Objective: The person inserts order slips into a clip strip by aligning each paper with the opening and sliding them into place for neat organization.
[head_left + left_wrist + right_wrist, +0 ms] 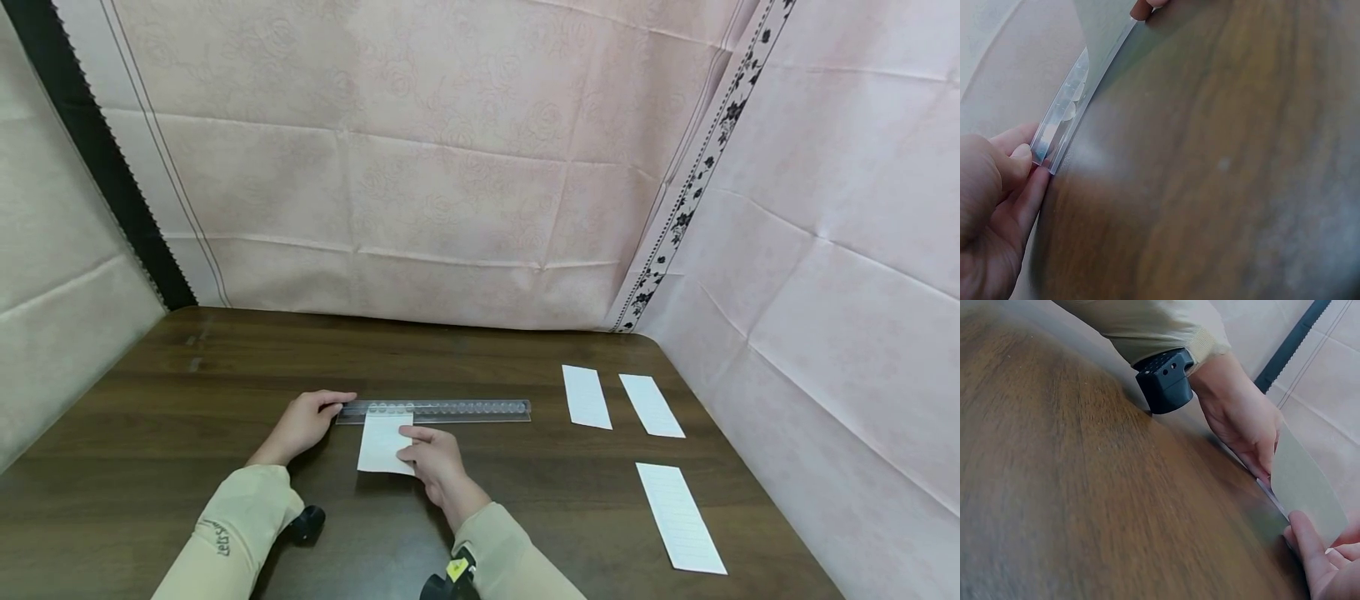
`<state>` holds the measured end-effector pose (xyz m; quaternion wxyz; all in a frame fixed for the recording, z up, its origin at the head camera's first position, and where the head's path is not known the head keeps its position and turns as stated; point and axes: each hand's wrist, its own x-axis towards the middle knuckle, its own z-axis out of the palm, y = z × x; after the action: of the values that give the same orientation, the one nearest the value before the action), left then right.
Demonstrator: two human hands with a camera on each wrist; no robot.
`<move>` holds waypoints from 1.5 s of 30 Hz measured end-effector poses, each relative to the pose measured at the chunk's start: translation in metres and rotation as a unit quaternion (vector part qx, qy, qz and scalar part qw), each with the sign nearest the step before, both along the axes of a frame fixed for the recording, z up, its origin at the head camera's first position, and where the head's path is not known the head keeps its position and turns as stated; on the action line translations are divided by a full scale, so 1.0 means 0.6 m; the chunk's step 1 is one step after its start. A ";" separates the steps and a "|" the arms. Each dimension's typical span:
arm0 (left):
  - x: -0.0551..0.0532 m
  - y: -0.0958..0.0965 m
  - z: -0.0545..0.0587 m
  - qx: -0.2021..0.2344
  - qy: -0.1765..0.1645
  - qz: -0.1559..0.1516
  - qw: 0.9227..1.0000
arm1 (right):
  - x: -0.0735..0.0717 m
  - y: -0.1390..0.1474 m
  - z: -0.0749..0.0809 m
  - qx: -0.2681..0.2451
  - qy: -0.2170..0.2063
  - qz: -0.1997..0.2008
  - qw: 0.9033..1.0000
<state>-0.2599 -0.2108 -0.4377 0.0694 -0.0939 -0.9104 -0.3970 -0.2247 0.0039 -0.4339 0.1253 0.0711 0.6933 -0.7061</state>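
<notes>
The left hand [303, 423] pinches a clear, straight plastic ruler [471, 409] at the brown wooden desk [187, 417]; the right hand [438, 465] pinches a white rectangular paper slip [382, 446] reaching it. The ruler looks stiff and slick, best held at its ends; the slip, light and creasable, by its edges.

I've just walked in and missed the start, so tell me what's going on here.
A person's left hand pinches the left end of a long, clear plastic ruler, while the right hand pinches a white rectangular paper card by its right edge. The card's far end overlaps the ruler in the head view. Three white rectangular paper strips lie apart from these, to the right on the brown wooden table.
</notes>
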 end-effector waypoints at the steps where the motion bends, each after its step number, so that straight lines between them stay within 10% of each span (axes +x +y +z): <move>1: 0.000 0.000 0.000 0.000 0.000 0.000 1.000 | 0.000 0.001 0.000 0.002 0.001 0.001 1.000; 45: -0.002 -0.002 -0.001 0.008 -0.007 -0.005 1.000 | -0.004 0.020 -0.003 -0.006 0.002 -0.004 1.000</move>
<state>-0.2610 -0.2118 -0.4382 0.0619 -0.0948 -0.9073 -0.4051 -0.2269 0.0157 -0.4359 0.1219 0.0719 0.6886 -0.7112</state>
